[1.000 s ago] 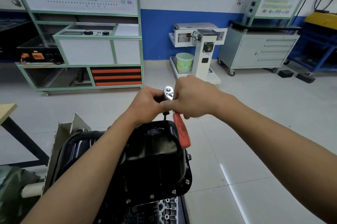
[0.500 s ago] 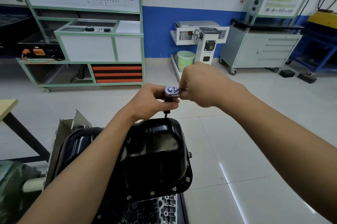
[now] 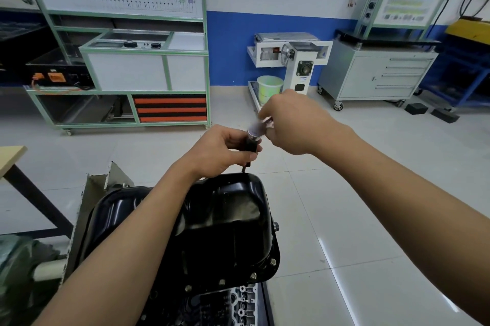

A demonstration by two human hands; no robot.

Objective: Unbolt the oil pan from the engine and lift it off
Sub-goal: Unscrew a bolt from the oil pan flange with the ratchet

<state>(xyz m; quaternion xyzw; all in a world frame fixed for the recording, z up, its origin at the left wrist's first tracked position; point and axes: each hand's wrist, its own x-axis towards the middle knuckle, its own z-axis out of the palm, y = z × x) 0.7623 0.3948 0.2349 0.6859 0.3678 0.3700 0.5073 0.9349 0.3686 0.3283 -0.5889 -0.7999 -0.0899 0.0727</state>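
Down at the near edge: pale metal of the engine [image 3: 240,304], showing below the pan's flange. Oil pan [image 3: 225,222] sits on top of it, black, glossy, both forearms reaching across it. Bolts [image 3: 253,276] show as a row of silver heads along the near and right flange.

Left of the pan: grey torn board [image 3: 102,188] standing on edge, and a wooden table corner [image 3: 12,157] beyond it.

Above the pan's far rim: both hands on a ratchet [image 3: 256,128]. Left hand [image 3: 220,152] has fingers and thumb curled round the black socket piece under the ratchet head; a thin dark shaft runs from there down to the far rim. Right hand [image 3: 294,124] is just beside it, fingers closed on the handle end, which the hand mostly hides. Ratchet head is blurred.

Farther back, across pale floor tiles: green-framed bench [image 3: 144,54] with a wiring chart above and orange-striped drawers below. White stand [image 3: 298,60] with a handwheel, pale green bucket [image 3: 269,87] at its foot. Grey cabinet [image 3: 379,76] on castors against the blue-banded wall.
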